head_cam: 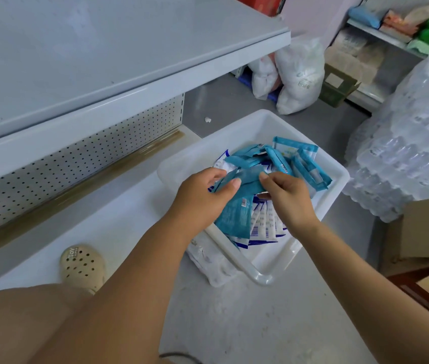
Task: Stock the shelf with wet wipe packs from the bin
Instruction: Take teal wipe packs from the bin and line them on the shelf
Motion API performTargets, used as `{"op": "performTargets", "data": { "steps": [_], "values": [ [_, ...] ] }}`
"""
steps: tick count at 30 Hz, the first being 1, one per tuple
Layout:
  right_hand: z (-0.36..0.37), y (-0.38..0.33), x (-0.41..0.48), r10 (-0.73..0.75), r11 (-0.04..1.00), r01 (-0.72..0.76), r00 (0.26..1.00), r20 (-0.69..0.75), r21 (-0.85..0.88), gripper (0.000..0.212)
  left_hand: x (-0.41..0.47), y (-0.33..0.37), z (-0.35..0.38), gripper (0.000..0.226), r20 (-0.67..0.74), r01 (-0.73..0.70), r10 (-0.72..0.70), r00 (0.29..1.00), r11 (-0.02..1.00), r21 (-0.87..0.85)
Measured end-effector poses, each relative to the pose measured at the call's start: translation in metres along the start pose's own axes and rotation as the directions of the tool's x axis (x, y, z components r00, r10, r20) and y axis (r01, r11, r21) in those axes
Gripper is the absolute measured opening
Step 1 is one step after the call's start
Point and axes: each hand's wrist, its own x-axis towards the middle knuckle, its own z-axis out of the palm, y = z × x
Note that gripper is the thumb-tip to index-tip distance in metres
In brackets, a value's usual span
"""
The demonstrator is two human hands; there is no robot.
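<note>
A white plastic bin (268, 274) sits on the grey floor (234, 324), just beside the front edge of the low white shelf (103, 219). The shelf has a perforated back panel (76, 166), and a second shelf board (103, 48) hangs above it. The wet wipe packs are all in or over the bin. Loose teal packs (300, 161) are heaped toward its far side, and a fanned row of white packs with barcodes (263, 224) lies nearer the person. Both hands meet over the bin on one teal pack (234, 214), lifted above the white row. The left hand (202, 195) grips it with its thumb laid across the front and its fingers (218, 174) curled round behind, where further pack edges show. The right hand (286, 198) pinches the pack's upper edge between narrow, bent fingers (265, 177) and the thumb beneath. A beige perforated clog (83, 265) rests on the low shelf beside the person's knee. Past the bin stand white filled bags (300, 74), to the right are shrink-wrapped clear bottles (413, 153), and below those are cardboard boxes (418, 232).
</note>
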Motion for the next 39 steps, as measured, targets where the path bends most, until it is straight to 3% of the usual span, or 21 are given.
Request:
{"op": "performTargets", "data": {
  "steps": [2,5,9,13,15,18,22,25,28,35,39],
  "values": [
    [0.0,-0.002,-0.01,-0.025,0.999,0.024,0.998,0.049,0.029,0.028,0.001,-0.002,0.002,0.054,0.061,-0.006,0.011,0.998,0.997,-0.071],
    [0.0,-0.013,-0.022,-0.017,0.977,-0.013,0.99,0.138,0.214,0.028,-0.001,-0.006,0.004,0.061,0.135,-0.06,0.065,0.989,0.997,-0.045],
    [-0.001,-0.026,-0.019,-0.016,0.96,-0.032,0.986,0.167,0.278,0.03,-0.001,-0.003,0.006,0.069,0.136,-0.076,0.087,0.987,0.994,-0.08],
    [0.001,-0.032,-0.009,0.019,0.963,-0.073,0.978,0.207,0.259,0.033,0.0,0.002,0.0,0.04,0.155,-0.049,0.07,0.985,0.989,-0.136],
    [0.001,-0.033,-0.006,0.039,0.964,-0.104,0.966,0.256,0.244,0.038,-0.001,0.003,-0.005,0.021,0.121,-0.001,0.021,0.992,0.986,-0.167],
    [0.002,-0.031,-0.006,0.041,0.961,-0.118,0.955,0.295,0.25,0.039,-0.002,0.001,-0.01,0.015,0.046,0.122,-0.113,0.992,0.946,-0.3],
    [0.002,-0.025,-0.004,0.011,0.994,-0.023,0.994,0.109,0.111,0.029,-0.002,0.003,-0.017,0.013,-0.027,0.167,-0.202,0.979,0.868,-0.468],
    [0.002,-0.023,-0.002,0.081,0.986,-0.1,0.986,0.146,0.133,0.053,0.001,0.008,-0.023,0.014,-0.05,0.171,-0.237,0.97,0.814,-0.555],
    [0.004,-0.032,-0.001,0.074,0.974,-0.108,0.982,0.171,0.199,0.065,0.001,0.016,-0.029,0.013,-0.077,0.152,-0.243,0.967,0.792,-0.591],
    [0.013,-0.077,-0.004,-0.07,0.954,0.042,0.994,0.085,0.298,0.038,-0.01,0.043,-0.051,0.017,-0.219,-0.004,-0.174,0.96,0.773,-0.634],
    [0.03,-0.12,-0.001,-0.16,0.918,0.121,0.985,0.072,0.377,0.028,-0.021,0.064,-0.077,0.025,-0.363,-0.123,-0.165,0.917,0.749,-0.651]
  ]
}}
